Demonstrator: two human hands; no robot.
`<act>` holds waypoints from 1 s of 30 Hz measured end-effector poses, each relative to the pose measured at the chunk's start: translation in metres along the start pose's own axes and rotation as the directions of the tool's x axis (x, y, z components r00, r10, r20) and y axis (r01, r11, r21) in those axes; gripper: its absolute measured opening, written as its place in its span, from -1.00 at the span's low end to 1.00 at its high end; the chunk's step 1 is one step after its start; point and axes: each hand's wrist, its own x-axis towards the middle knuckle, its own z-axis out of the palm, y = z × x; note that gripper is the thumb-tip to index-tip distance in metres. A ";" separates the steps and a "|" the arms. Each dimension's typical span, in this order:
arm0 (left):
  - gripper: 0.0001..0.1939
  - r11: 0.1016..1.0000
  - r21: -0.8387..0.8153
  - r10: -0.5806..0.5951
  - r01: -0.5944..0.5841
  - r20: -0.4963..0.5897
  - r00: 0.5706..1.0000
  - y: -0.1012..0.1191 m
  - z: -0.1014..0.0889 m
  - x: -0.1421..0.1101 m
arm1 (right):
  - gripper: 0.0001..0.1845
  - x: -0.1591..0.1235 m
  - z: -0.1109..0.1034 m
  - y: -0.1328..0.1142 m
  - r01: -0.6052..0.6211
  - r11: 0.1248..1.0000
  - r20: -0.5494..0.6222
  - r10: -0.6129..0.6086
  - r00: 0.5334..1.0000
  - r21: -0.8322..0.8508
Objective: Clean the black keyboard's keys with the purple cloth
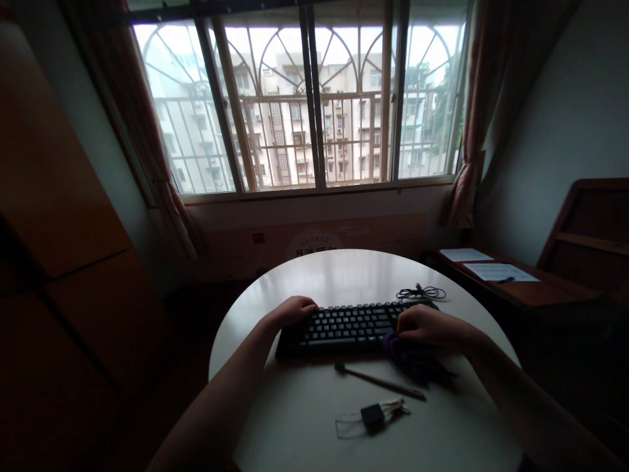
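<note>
A black keyboard (344,328) lies on the round white table, its rows of keys facing up. My left hand (295,311) grips the keyboard's far left corner, fingers closed around the edge. Over the keyboard's right part, my right hand (417,324) is closed on a dark purple cloth (410,357), which hangs down past the near edge onto the table. On the near side of the keyboard lies a toothbrush (381,381) with a dark head. Closer to me is a small tool with a black block and wire loops (372,415), resembling a keycap puller.
A coiled black cable (421,292) rests behind the keyboard's right end. The white table (295,419) has a rounded far edge. To the right, a low brown table (555,285) holds paper sheets (501,272) and a dark pen. A barred window (314,118) stands ahead.
</note>
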 end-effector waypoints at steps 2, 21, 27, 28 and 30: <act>-0.60 1.000 -0.004 -0.004 0.004 0.002 1.000 0.001 0.000 -0.001 | -0.80 0.000 0.000 0.000 -0.001 1.000 -0.007 0.001 1.000 -0.007; -0.60 1.000 -0.001 -0.004 0.004 0.006 1.000 0.006 -0.003 -0.003 | -0.86 -0.008 -0.010 0.003 0.052 0.995 0.030 -0.050 0.998 -0.086; -0.59 1.000 0.022 -0.001 0.001 0.012 1.000 0.007 -0.003 -0.002 | -0.66 -0.048 -0.042 0.026 0.125 0.969 -0.120 -0.101 0.988 0.213; -0.59 1.000 0.019 -0.002 0.002 0.012 1.000 0.008 -0.003 -0.002 | -0.60 -0.057 -0.046 0.031 0.143 0.946 -0.169 -0.096 0.981 0.290; -0.59 1.000 0.008 -0.007 0.007 0.013 1.000 0.010 -0.003 -0.003 | -0.53 -0.074 -0.050 0.042 0.156 0.910 -0.230 -0.070 0.971 0.384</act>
